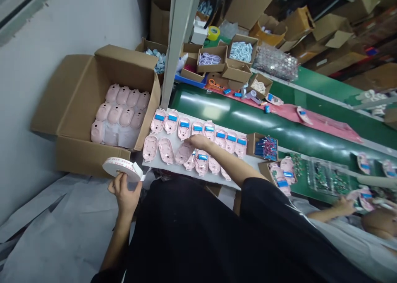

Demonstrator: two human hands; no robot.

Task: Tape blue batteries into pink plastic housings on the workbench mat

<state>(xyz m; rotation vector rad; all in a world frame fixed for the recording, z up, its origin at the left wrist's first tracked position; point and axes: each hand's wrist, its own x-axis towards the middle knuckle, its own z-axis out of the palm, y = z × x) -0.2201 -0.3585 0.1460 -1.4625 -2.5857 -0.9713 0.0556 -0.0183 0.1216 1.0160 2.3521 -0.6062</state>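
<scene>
My left hand [125,192] grips a roll of white tape [119,167] with red print on its edge, and a loose end sticks out to the right. Over the board, my right hand [197,142] has its fingers closed at the upper edge of a pink plastic shell [183,154], which looks slightly blurred. Two empty pink shells, one of them nearest [166,150], lie to the left of it. Behind and to the right lie rows of pink shells with blue battery packs [185,125]. My right forearm hides some of the front row.
An open cardboard box [71,117] at left holds stacked pink shells. A metal post [178,43] rises by the green conveyor belt [211,107]. A small box of wired parts [266,147] stands at the board's right end. At far right, a co-worker's hand [344,206] holds a shell.
</scene>
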